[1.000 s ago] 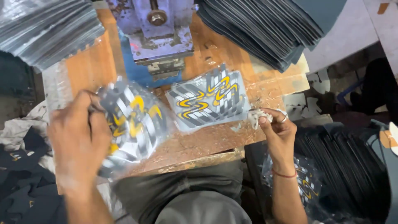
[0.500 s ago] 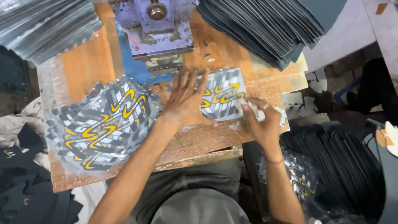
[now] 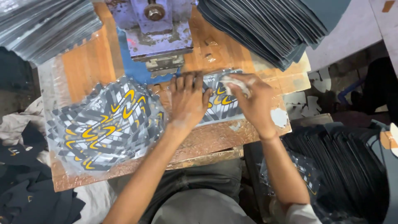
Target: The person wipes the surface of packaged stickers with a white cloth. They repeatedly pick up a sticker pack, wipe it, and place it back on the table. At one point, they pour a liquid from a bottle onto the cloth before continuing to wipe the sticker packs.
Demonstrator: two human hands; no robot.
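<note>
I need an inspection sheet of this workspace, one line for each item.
Surface: worn wooden bench, partly under clear plastic sheet.
Job's things: patterned grey, white and yellow piece lies flat before the metal press; a spread heap of similar pieces lies at the left.
Clutter: small scraps near the press; white offcuts at the right edge.
Grips: left hand presses flat on the piece; right hand holds a pale wad on it.
Cables: nothing seen.
Surroundings: dark sheet stacks at upper right, grey stacks at upper left, dark cloth pieces at lower left.
</note>
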